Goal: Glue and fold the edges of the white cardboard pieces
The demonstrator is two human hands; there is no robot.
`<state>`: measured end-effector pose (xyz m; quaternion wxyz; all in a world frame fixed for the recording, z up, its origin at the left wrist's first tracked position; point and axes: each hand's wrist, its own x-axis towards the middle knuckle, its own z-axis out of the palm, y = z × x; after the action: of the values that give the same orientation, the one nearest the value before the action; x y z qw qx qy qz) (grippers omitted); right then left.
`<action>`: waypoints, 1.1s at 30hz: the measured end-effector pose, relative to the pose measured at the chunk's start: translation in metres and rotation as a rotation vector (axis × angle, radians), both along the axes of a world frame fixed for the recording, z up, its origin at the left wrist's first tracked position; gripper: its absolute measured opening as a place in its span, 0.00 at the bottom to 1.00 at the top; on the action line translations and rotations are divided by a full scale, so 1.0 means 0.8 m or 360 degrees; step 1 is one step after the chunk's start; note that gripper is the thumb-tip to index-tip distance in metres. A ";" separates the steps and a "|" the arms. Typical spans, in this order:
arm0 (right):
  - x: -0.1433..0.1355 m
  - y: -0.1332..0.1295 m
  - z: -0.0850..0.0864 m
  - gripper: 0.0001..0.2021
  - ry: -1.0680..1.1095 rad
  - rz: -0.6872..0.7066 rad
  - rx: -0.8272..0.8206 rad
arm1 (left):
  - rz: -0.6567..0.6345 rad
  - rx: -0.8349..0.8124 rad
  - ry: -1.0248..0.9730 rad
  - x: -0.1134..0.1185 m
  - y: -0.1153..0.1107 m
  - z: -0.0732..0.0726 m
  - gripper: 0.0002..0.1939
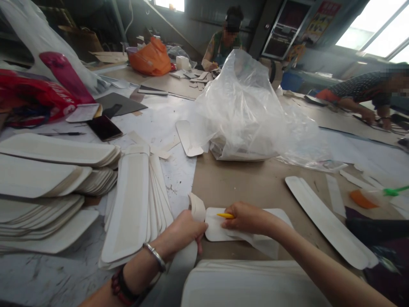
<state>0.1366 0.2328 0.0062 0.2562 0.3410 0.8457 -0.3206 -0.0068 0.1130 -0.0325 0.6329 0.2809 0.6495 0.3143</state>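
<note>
A white round-cornered panel [213, 232] lies flat on the brown board before me. My right hand [247, 218] is closed over it, gripping a yellow pointed tool [225, 215] whose tip points left; its exact kind is hidden in the fist. Under that hand, a thin pale sheet [266, 245] hangs past the panel's near edge. At the panel's left end is my left hand [185, 230], fingers closed on a pale strip [197, 207] that curls up above the hand and seems to run down below it. A stack of similar panels [249, 283] sits nearest to me.
Fanned panels [131, 204] and piled panels [38, 170] fill the left side. More long panels [326, 221] lie at right. Beyond are a clear plastic bag [243, 106], a phone [105, 127] and an orange bag [150, 57]. Two people work across the tables.
</note>
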 end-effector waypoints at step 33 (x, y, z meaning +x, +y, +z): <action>0.185 0.017 -0.014 0.11 -0.0291 -0.0628 0.0798 | -0.0269 -0.0006 0.0860 0.020 0.006 -0.012 0.25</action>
<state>0.2846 0.2466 -0.0047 0.1721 0.5780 0.7895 -0.1139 0.0090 0.1181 -0.0422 0.4614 0.4063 0.7695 0.1730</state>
